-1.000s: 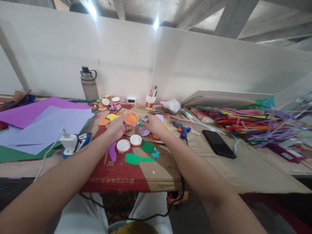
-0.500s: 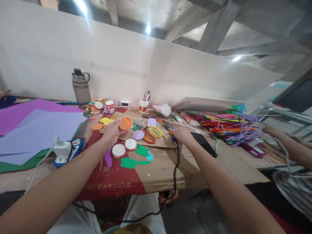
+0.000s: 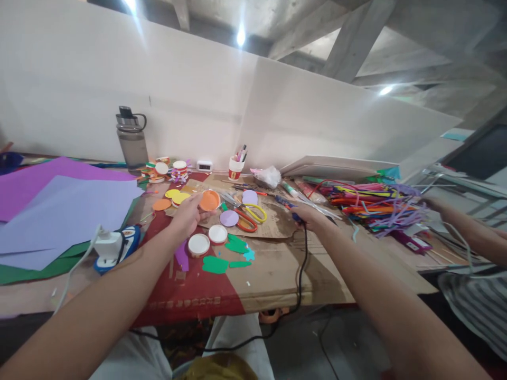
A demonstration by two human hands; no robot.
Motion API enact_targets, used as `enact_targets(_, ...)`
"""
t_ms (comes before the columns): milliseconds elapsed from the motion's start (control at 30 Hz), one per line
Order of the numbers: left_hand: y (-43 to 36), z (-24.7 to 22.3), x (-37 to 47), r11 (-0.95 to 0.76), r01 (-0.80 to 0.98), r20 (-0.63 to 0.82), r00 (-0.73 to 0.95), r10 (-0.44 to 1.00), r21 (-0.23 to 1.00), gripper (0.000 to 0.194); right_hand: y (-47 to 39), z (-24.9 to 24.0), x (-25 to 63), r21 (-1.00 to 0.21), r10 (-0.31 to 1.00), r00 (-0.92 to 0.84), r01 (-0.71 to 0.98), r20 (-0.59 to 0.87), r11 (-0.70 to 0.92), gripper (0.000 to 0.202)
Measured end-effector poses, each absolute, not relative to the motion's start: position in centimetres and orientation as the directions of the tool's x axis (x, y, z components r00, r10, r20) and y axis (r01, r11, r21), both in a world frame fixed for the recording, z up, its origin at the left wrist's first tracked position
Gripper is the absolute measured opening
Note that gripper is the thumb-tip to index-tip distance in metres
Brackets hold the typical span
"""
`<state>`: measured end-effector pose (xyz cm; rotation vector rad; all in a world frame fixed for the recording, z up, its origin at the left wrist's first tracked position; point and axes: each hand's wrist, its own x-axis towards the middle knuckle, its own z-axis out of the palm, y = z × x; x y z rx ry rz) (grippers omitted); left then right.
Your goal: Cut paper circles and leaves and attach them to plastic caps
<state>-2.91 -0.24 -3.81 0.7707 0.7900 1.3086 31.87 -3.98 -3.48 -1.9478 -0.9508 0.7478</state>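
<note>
My left hand [image 3: 187, 215] grips a small round tub with an orange top [image 3: 209, 200], its fingers around the left side. My right hand [image 3: 310, 217] is closed on the blue handle of a corded hot glue gun [image 3: 295, 210], with its nozzle toward the back left and its black cord hanging over the table edge. Between the hands lie orange-handled scissors [image 3: 246, 221], yellow-handled scissors [image 3: 256, 212] and a lilac disc [image 3: 228, 218]. Two white-topped round pieces [image 3: 198, 245] and green cutouts [image 3: 215, 264] are nearer me.
Purple sheets [image 3: 67, 211] and a power strip [image 3: 129, 240] are at left. A water bottle [image 3: 132, 142] and pen cup [image 3: 236, 169] stand along the back. Pipe cleaners [image 3: 376, 206] are piled at right, beside another person's arm [image 3: 467, 227].
My right hand has moved right with the glue gun, over the dark phone, which is now mostly hidden. My left hand still holds the orange-topped tub. The view has shifted slightly.
</note>
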Motion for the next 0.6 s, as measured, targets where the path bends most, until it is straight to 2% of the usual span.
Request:
enact_targets(67, -0.2, -3.6, -3.0, 0.127, -0.540, -0.086, 0.101, 0.991, 0.832, 0.011, -4.1, -2.9, 31.5, -0.882, 0.805, 0.573, 0.290, -0.151, -0.372, 0.013)
enact_targets(200, -0.3, -2.9, -3.1, 0.158, -0.579, -0.127, 0.093, 0.987, 0.800, 0.008, -4.2, -0.8, 28.7, -0.946, 0.835, 0.549, 0.256, -0.030, -0.202, 0.012)
enact_targets(233, -0.4, -2.8, -3.1, 0.164, -0.585, -0.134, 0.094, 0.987, 0.795, 0.007, -4.4, -0.2, 27.5, -0.956, 0.853, 0.522, 0.254, 0.010, -0.145, 0.013)
enact_targets(300, -0.4, -2.7, -3.1, 0.176, -0.590, -0.150, 0.094, 0.984, 0.788, 0.006, -4.9, 0.8, 24.6, -0.959, 0.911, 0.368, 0.268, 0.187, 0.088, 0.024)
enact_targets(367, -0.4, -2.8, -3.2, 0.179, -0.593, -0.156, 0.091, 0.984, 0.785, 0.009, -5.5, 1.4, 21.7, -0.924, 0.932, 0.216, 0.315, 0.292, 0.217, 0.024)
enact_targets(400, -0.4, -2.8, -3.2, 0.177, -0.595, -0.154, 0.091, 0.984, 0.784, 0.011, -5.8, 1.5, 20.3, -0.903, 0.946, 0.137, 0.363, 0.295, 0.229, 0.022)
enact_targets(600, -0.6, -2.8, -3.0, 0.158, -0.599, -0.135, 0.082, 0.987, 0.785, 0.017, -6.2, -0.5, 16.0, -0.718, 0.918, -0.085, 0.597, 0.387, 0.357, 0.030)
